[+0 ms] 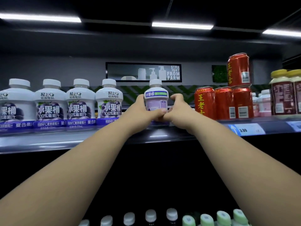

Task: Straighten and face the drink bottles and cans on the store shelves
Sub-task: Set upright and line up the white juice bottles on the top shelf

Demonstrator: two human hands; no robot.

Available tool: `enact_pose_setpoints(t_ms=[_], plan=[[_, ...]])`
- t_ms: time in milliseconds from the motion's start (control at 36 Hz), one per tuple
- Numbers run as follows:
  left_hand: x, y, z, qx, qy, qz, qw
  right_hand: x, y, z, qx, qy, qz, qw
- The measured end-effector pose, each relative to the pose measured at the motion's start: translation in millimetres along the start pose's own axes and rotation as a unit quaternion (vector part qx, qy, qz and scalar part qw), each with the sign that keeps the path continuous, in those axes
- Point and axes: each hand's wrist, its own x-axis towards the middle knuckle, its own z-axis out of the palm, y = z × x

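At twelve o'clock: bottle [156,95] upright, back label outward
Left hand [144,110]: fingers grip nine o'clock side
Right hand [178,110]: fingers grip three o'clock side

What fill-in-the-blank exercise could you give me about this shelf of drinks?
The left-hand grip and right-hand grip both hold a purple plastic bottle with a ____ cap.
To its left stand ____ white plastic grape-juice bottles, front labels showing.
One red metal can sits ____ the other red cans.
Missing words: white; four; on top of.
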Motion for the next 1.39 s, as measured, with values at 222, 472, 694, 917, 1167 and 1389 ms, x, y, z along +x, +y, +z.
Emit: enact_pose_setpoints(t_ms=[222, 472, 694, 917, 1167, 1389], plan=[[4.6, -1.5, 0.4, 0.032, 0.021, -0.045, 0.998, 5.1, 1.3, 0.6, 0.011, -0.024, 0.012, 1.0], [8.5, 2.2, -2.6, -0.009, 0.02, -0.076, 0.997, 9.9, 7.0, -9.2, 0.045, -0.043, 0.02, 0.998], [6.9, 0.5, -2.5, 0.001, 0.025, -0.052, 0.998, 10.4, 3.5, -7.8, 0.044, -0.059, 0.019, 0.997], [-25.5, -4.0, -23.8, 0.187, 0.103, 0.148, 0.966, 10.0, 4.4, -10.8, 0.061, -0.076, 0.007, 0.995], [-50.9, -41.0, -78.3, 0.444, 0.198, 0.146, 0.861, 11.0, -20.3, 8.8, 0.012, -0.088, -0.007, 0.996], [-49.1, -43.9, -76.9, 0.441, 0.19, 0.116, 0.87, 9.2, -31.9, 39.5, 0.028, -0.083, -0.027, 0.996]])
